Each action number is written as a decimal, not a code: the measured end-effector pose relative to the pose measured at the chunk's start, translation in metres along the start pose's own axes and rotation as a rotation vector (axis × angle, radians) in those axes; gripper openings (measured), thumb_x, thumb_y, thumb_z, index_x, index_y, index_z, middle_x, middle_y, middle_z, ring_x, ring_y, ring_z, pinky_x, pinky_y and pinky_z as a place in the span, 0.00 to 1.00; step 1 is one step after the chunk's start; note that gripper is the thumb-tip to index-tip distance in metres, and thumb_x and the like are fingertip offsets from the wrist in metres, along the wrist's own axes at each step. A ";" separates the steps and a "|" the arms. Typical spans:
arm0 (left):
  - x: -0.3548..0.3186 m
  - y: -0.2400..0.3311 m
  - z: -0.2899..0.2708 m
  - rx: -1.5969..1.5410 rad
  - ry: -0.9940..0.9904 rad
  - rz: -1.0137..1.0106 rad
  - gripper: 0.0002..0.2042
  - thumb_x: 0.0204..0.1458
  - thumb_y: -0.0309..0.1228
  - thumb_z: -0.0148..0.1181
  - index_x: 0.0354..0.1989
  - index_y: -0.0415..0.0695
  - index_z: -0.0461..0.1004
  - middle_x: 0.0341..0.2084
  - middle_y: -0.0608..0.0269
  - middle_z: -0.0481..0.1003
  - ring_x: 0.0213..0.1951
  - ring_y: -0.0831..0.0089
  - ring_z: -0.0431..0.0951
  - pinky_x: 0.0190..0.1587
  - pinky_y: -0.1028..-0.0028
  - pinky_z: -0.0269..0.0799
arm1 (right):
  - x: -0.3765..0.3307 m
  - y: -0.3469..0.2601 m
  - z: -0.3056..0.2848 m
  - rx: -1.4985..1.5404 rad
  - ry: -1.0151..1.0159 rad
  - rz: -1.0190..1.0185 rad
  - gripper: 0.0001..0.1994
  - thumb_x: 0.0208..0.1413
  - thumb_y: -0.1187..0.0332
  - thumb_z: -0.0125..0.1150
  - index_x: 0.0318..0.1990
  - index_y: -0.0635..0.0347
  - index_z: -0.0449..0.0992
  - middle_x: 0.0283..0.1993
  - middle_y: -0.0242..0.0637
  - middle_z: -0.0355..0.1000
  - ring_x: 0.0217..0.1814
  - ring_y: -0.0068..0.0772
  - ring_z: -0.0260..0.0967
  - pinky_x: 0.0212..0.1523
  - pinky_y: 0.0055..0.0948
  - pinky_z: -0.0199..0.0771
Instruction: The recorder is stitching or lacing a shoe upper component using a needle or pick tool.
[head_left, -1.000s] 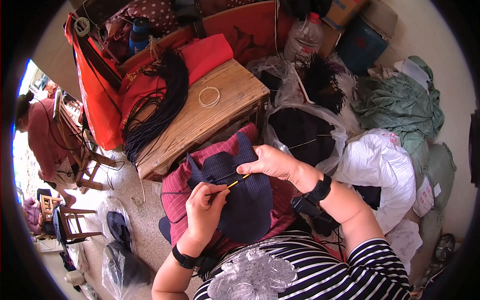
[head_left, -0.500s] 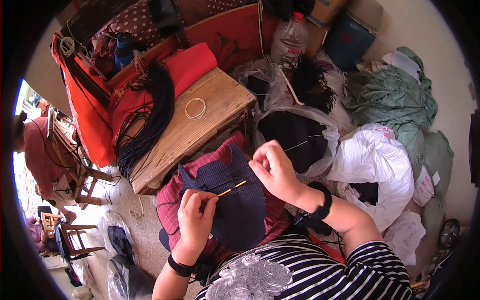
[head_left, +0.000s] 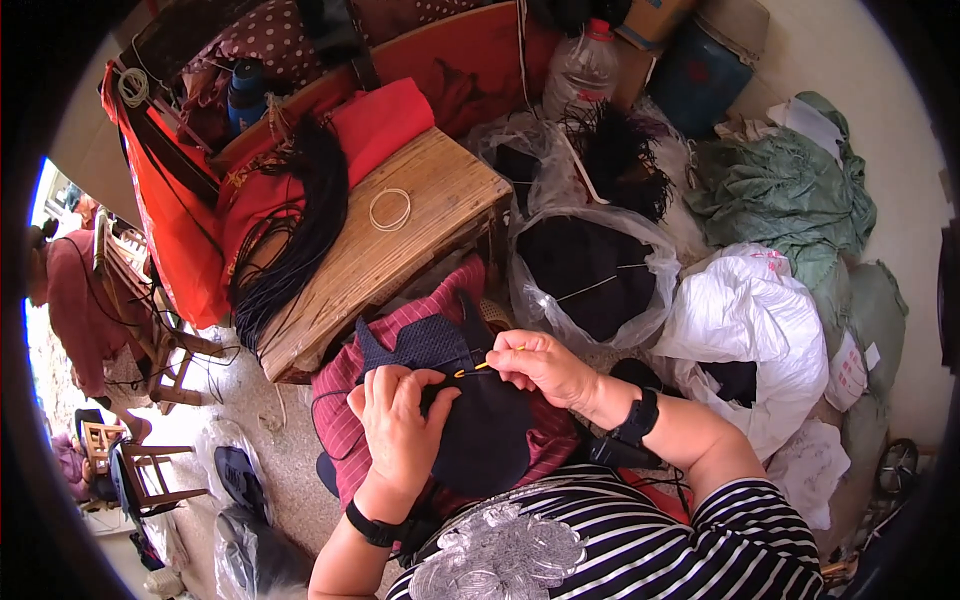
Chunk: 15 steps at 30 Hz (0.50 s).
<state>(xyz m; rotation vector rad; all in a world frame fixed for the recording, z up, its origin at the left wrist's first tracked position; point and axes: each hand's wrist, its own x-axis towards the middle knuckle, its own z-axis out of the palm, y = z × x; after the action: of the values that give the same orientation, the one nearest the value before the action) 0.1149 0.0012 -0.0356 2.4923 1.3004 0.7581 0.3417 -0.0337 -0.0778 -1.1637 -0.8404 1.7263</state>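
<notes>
A dark navy woven piece (head_left: 485, 440) lies on the maroon striped cloth (head_left: 345, 385) over my lap; its upper part has a coarse weave. My right hand (head_left: 548, 372) is closed, pinching a slim yellow crochet hook (head_left: 485, 366) between thumb and fingers. The hook points left, its tip just right of my left hand's fingertips, over the woven piece. My left hand (head_left: 398, 420) has thumb and index finger close together at the left side of the piece, apparently pinching it. What lies under those fingers is partly hidden.
Ahead stands a wooden bench (head_left: 440, 190) with a ring of pale cord (head_left: 390, 209), a bundle of black cords (head_left: 310, 220) and red cloth. Plastic bags (head_left: 595, 265) of dark material sit to its right, beside a white sack (head_left: 750, 320). Seated people and wooden stools appear far left.
My right hand has come down and left and now grips the crochet hook. My left hand has let go of the hook, its fingers shifting against the woven piece.
</notes>
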 end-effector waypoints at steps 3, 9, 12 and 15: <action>0.000 0.003 -0.001 0.033 -0.020 0.003 0.14 0.43 0.34 0.77 0.37 0.49 0.80 0.36 0.66 0.71 0.46 0.64 0.72 0.52 0.62 0.60 | -0.007 0.010 0.002 0.115 0.056 -0.026 0.11 0.66 0.60 0.62 0.29 0.48 0.75 0.27 0.19 0.67 0.28 0.10 0.60 0.28 0.14 0.57; 0.001 0.005 0.003 0.060 0.008 -0.014 0.16 0.42 0.35 0.77 0.40 0.49 0.80 0.39 0.63 0.71 0.48 0.60 0.70 0.56 0.59 0.60 | -0.003 0.015 0.008 -0.042 0.026 -0.207 0.09 0.68 0.62 0.64 0.36 0.54 0.79 0.29 0.20 0.69 0.31 0.09 0.62 0.31 0.15 0.61; -0.003 0.003 0.003 0.084 0.000 -0.029 0.18 0.42 0.33 0.77 0.41 0.49 0.78 0.40 0.62 0.71 0.49 0.59 0.70 0.56 0.59 0.60 | 0.007 0.021 0.017 -0.313 0.030 -0.391 0.14 0.70 0.61 0.62 0.32 0.57 0.76 0.27 0.20 0.66 0.32 0.09 0.58 0.32 0.19 0.59; -0.005 0.001 0.003 0.063 -0.037 -0.056 0.17 0.43 0.32 0.76 0.41 0.49 0.77 0.40 0.63 0.71 0.49 0.59 0.70 0.58 0.58 0.59 | 0.008 0.018 0.019 -0.230 0.020 -0.360 0.19 0.72 0.59 0.58 0.26 0.56 0.70 0.23 0.19 0.62 0.28 0.11 0.56 0.29 0.21 0.58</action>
<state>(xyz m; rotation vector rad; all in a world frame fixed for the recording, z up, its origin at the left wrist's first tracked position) 0.1154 -0.0033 -0.0392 2.4944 1.3963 0.6651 0.3169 -0.0347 -0.0902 -1.0952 -1.1812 1.3479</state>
